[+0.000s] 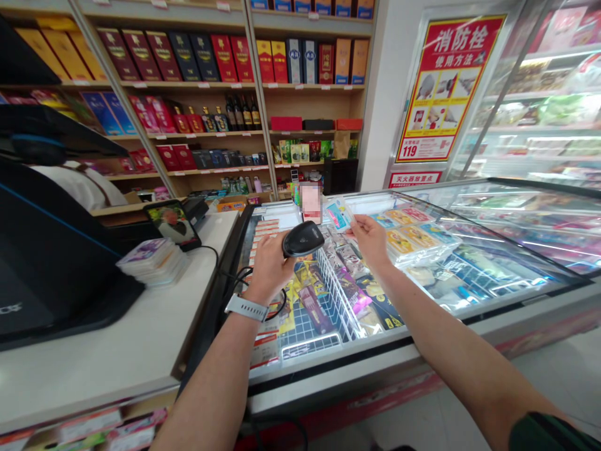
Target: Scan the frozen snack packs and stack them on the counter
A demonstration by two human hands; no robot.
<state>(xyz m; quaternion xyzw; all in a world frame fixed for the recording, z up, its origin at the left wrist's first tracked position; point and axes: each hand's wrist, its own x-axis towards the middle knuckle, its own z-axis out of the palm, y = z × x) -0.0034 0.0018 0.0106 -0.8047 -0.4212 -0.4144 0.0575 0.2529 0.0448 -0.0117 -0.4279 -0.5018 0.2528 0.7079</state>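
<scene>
Left hand (268, 269), fingers closed round black scanner (304, 238); fingertips mostly hidden by scanner body, trigger area can't be made out. Scanner dark, rounded head, glossy highlight, up over glass-topped freezer (328, 369). Right hand (372, 241), fingers pinching right edge of small flat packet (339, 214), also over freezer, just beside scanner, apart from it. Packet tilted, pale with blue and pink print; text too blurred to read, right edge partly covered by fingers. Pink object (310, 202) behind scanner pixelated, lower part hidden. Cable (282, 307) partly hidden behind left wrist. Right forearm cut off at frame edge, dark green sleeve (539, 432). Stacked packs (154, 260) on desk (117, 351), beside small screen (173, 224). Black machine (56, 250) cut off left.
</scene>
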